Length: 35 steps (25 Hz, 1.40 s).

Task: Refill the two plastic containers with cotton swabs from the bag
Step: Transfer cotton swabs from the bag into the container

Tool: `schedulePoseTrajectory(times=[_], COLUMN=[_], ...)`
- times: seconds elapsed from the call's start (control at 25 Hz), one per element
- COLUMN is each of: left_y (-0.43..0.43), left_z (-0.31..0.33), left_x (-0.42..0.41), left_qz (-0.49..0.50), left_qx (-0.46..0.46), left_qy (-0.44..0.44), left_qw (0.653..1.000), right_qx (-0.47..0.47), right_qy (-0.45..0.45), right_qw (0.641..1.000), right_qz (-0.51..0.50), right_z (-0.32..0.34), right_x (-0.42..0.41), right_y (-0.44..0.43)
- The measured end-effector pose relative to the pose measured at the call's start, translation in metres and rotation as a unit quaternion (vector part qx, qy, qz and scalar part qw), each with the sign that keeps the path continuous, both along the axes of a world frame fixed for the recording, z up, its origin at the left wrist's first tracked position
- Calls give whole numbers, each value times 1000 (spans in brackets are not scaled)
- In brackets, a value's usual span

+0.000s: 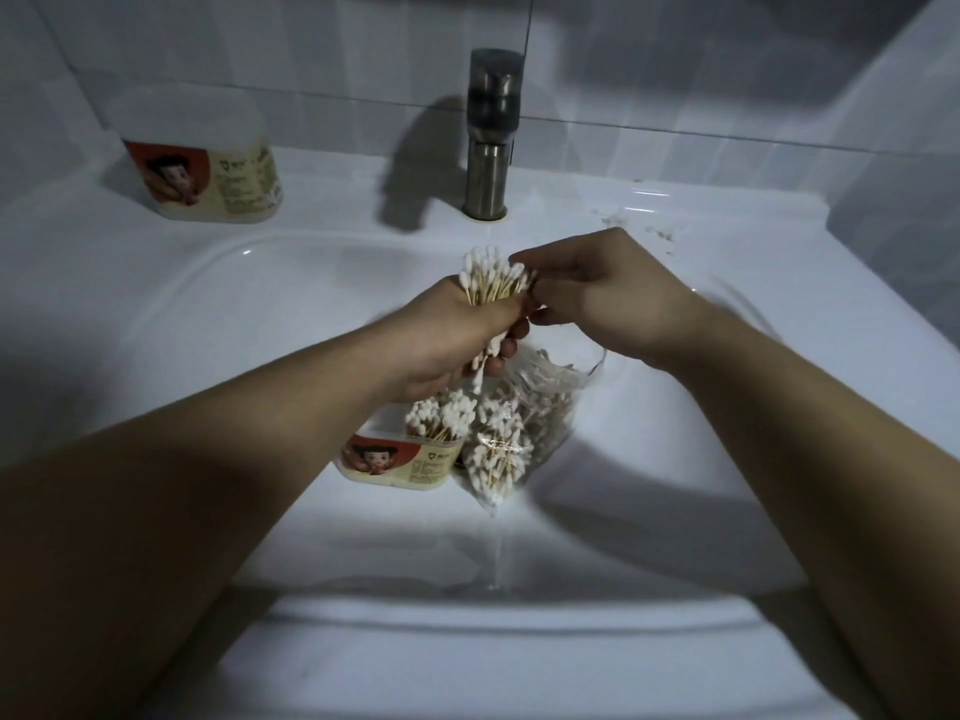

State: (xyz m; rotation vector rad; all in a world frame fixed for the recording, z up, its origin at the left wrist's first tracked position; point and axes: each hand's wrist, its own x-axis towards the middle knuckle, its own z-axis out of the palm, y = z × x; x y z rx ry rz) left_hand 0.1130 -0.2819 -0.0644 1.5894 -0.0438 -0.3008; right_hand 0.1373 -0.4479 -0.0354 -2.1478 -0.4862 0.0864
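Observation:
My left hand [447, 340] grips a bundle of cotton swabs [493, 280] above the sink basin, white tips fanning out at the top. Fingertips of my right hand [597, 293] touch the right side of that bundle. Below the hands, an open plastic container [400, 459] with a red and cream label stands in the basin, swabs sticking up out of it. The clear plastic bag [524, 423] of swabs lies against its right side. A second labelled container [208, 163], lid on, stands on the counter at the back left.
The white sink [182, 314] fills most of the view. A metal faucet [488, 142] rises at the back centre before a tiled wall. Small crumbs or specks [639, 226] lie on the counter at the back right.

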Motion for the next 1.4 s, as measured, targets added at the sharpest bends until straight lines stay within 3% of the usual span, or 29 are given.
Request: schedulePoseTrajectory(times=[0.12,0.24,0.32,0.48,0.64,0.8,1.04,1.4], left_y=[1,4,4,3,2,3,4,2], left_z=[2,4,6,10,10,10,8,8], left_x=[1,4,3,-1,-1,-1,0,1], left_qz=[34,41,43,41,39,37,10,19], left_qx=[-47,-122,-141,-146,-136,-104,-44,-84], left_qy=[29,60,75,88,85,82,103,119], left_qw=[998,990,986,985,986,991,994,989], right_qx=[-89,-222,-248,-243,-193,-224,-211,-227], right_qy=[-8,-31,-61,-120,-62,-133,-123,-141], right_qw=[990,967,961,960,975,964,966,960], right_qz=[112,124,111,76,89,55,81,88], right_z=[1,-5,-9,-4,-1,-4,-2,-4], right_x=[-9,-16,-16,-14,-20,-15,-16,-11], right_y=[1,8,13,15,16,16,16,15])
